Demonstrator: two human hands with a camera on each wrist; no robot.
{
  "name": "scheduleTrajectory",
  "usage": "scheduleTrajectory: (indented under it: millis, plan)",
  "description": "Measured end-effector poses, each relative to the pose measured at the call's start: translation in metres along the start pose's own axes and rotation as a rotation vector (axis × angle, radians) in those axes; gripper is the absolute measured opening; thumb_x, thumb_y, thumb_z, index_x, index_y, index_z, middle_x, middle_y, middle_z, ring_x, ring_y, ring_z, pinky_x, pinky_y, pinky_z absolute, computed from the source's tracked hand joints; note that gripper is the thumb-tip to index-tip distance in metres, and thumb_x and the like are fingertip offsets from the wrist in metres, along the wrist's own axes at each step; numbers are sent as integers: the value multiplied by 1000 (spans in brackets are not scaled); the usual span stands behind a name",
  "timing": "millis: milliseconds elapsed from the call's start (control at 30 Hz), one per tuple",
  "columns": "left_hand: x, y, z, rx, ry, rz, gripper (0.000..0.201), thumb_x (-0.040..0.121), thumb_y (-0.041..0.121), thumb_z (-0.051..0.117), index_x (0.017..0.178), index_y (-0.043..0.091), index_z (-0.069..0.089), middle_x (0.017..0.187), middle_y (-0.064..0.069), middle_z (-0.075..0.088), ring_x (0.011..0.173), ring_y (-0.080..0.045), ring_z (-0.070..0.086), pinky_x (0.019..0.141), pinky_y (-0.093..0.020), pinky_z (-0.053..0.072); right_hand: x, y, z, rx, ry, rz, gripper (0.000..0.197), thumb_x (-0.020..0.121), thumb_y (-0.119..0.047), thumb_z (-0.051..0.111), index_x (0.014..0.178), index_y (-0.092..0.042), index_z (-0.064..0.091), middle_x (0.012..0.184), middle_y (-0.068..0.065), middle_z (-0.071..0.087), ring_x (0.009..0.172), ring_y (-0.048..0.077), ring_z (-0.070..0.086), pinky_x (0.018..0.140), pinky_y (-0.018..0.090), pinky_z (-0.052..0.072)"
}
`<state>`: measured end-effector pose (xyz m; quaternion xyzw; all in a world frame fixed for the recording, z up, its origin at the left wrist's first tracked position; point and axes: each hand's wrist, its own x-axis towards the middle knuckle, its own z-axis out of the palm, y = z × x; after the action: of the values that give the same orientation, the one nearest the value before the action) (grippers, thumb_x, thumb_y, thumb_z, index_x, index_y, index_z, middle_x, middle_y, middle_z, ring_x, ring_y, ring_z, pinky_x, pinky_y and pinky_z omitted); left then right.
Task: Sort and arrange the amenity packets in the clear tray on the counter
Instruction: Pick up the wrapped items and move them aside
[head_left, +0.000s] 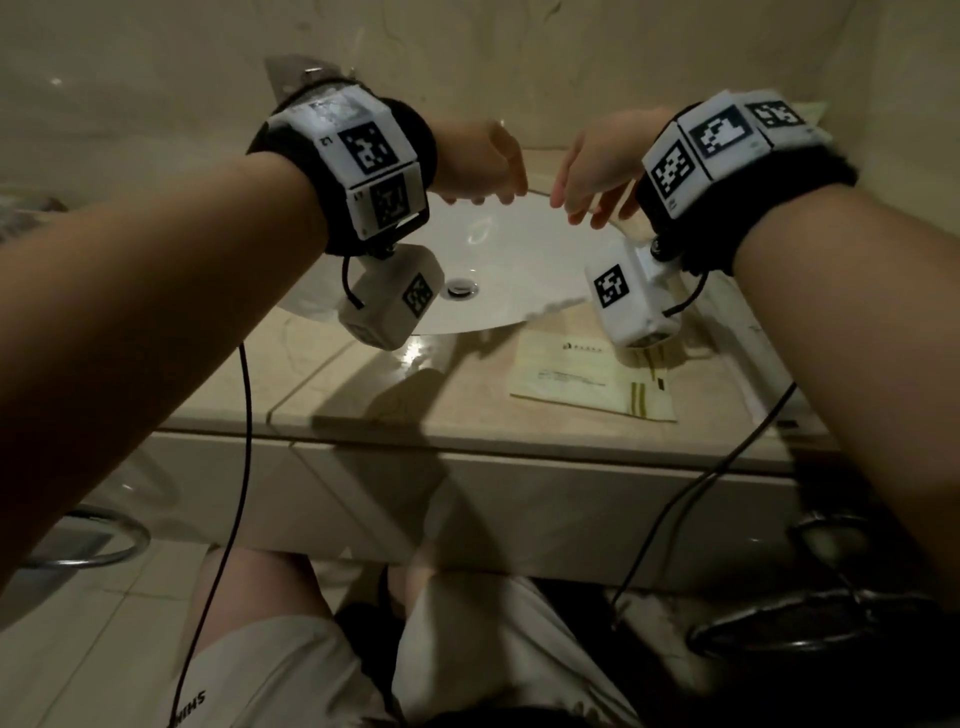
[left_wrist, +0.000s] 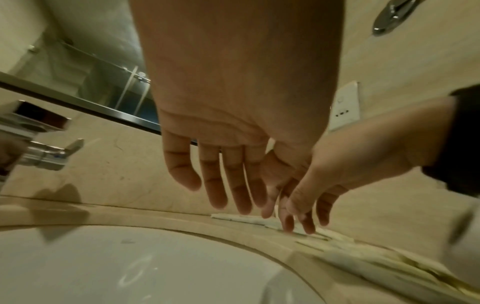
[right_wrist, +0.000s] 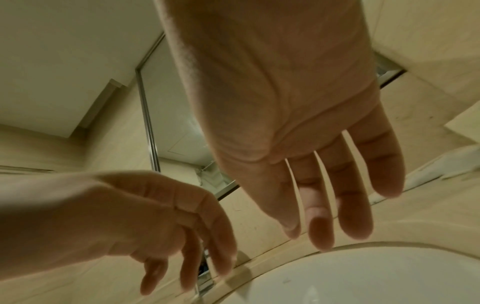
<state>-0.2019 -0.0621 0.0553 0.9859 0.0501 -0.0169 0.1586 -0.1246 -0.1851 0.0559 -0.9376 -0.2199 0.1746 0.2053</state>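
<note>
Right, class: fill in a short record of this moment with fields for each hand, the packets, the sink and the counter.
left hand: fingers relaxed, holding nothing, above the sink's far rim
right hand: fingers spread, holding nothing, reaching toward the packets
packets: pale, lying flat on the counter behind the sink
large packet: flat on the near counter
sink: white, round
counter: beige, glossy

White sink (head_left: 519, 270), beige marble counter (head_left: 363, 395), cream olive-striped packet (head_left: 592, 379).

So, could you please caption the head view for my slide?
Both open hands, left hand and right hand, raised over the sink.
</note>
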Motion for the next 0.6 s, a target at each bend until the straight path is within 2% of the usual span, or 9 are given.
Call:
scheduleTrajectory:
  millis: [67, 167, 267, 367, 433, 533, 600]
  plan:
    - [-2, 10, 7, 33, -104, 71, 19, 95, 17, 45, 99, 24, 62, 109, 1, 63, 85, -11, 54, 64, -18, 41, -3, 9, -2, 0, 1, 33, 7, 88, -11, 59, 91, -12, 65, 84, 2, 65, 68, 14, 61, 42, 18, 48]
    - [-7, 27, 17, 119, -270, 164, 19, 92, 23, 50, 79, 30, 62, 86, 12, 65, 74, -5, 56, 64, -20, 43, -5, 20, -4, -26, -25, 80, 16, 89, -13, 58, 104, -12, 63, 89, 3, 66, 74, 15, 61, 59, 28, 48]
    - [-11, 42, 23, 205, -404, 172, 9, 88, 30, 58, 81, 30, 63, 79, 14, 64, 74, -5, 57, 65, -22, 43, -12, 28, -5, -22, -18, 116, 17, 90, -13, 57, 106, -13, 63, 90, 3, 67, 76, 16, 61, 65, 30, 49]
    - [-13, 52, 30, 327, -542, 158, 2, 86, 30, 62, 84, 30, 61, 81, 13, 63, 78, -8, 56, 66, -24, 44, -14, 40, -8, -11, -24, 145, 22, 89, -12, 58, 110, -11, 64, 86, 2, 67, 74, 16, 62, 60, 29, 48]
    - [-14, 57, 36, 418, -551, 149, 4, 86, 27, 63, 84, 29, 60, 83, 9, 62, 78, -9, 55, 71, -26, 46, -18, 44, -8, -7, -41, 173, 25, 89, -12, 56, 113, -11, 64, 86, 2, 68, 75, 16, 62, 60, 29, 48]
    - [-13, 61, 44, 508, -544, 142, 14, 85, 23, 65, 98, 20, 61, 98, -2, 64, 85, -14, 56, 84, -31, 49, -28, 46, -5, -24, -83, 222, 26, 91, -15, 55, 116, -13, 62, 88, 0, 67, 79, 16, 61, 65, 31, 48]
    - [-12, 63, 46, 556, -549, 144, 18, 84, 23, 67, 100, 17, 63, 100, -5, 64, 86, -14, 56, 85, -32, 50, -32, 49, -4, -14, -99, 243, 24, 90, -17, 56, 113, -14, 62, 89, 0, 67, 78, 15, 61, 62, 30, 48]
